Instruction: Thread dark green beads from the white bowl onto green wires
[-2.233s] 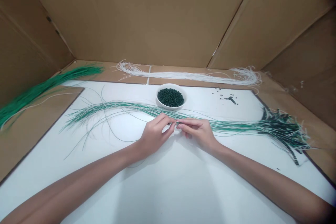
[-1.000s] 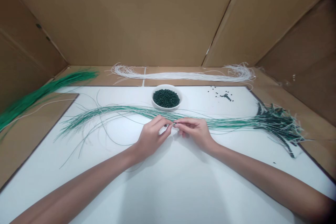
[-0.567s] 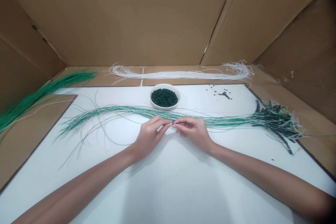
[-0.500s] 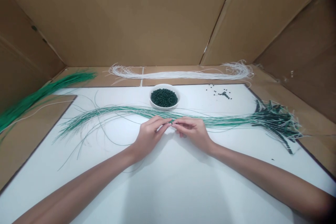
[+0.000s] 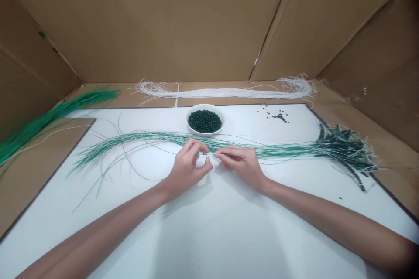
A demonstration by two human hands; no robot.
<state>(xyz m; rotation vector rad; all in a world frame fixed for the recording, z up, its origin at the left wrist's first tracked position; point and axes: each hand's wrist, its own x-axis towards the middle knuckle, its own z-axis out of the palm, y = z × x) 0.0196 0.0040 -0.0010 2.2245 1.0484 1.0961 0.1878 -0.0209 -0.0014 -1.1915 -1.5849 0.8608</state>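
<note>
My right hand (image 5: 244, 165) pinches a thin cord (image 5: 212, 153) between thumb and fingertips. A few dark green beads (image 5: 205, 153) sit on this cord, beside the left fingers. My left hand (image 5: 186, 165) has thumb and forefinger spread apart around the beads; whether its curled back fingers touch the cord is hidden. Just behind both hands, a long bundle of green and white cords (image 5: 281, 152) crosses the white board. Its right end is thick with dark beaded strands (image 5: 347, 148). Past the bundle stands a white bowl (image 5: 206, 134) of dark green beads (image 5: 204, 121).
Loose dark beads (image 5: 279, 117) lie scattered at the back right of the white board (image 5: 225, 235). White cords (image 5: 229, 93) stretch along the cardboard behind it. A green bundle (image 5: 39, 122) lies at far left. Cardboard walls (image 5: 163, 22) enclose the back and sides.
My left thumb and forefinger have parted from their pinch, baring beads on the cord. The right hand keeps its pinch. Earlier, the whole view shifted slightly.
</note>
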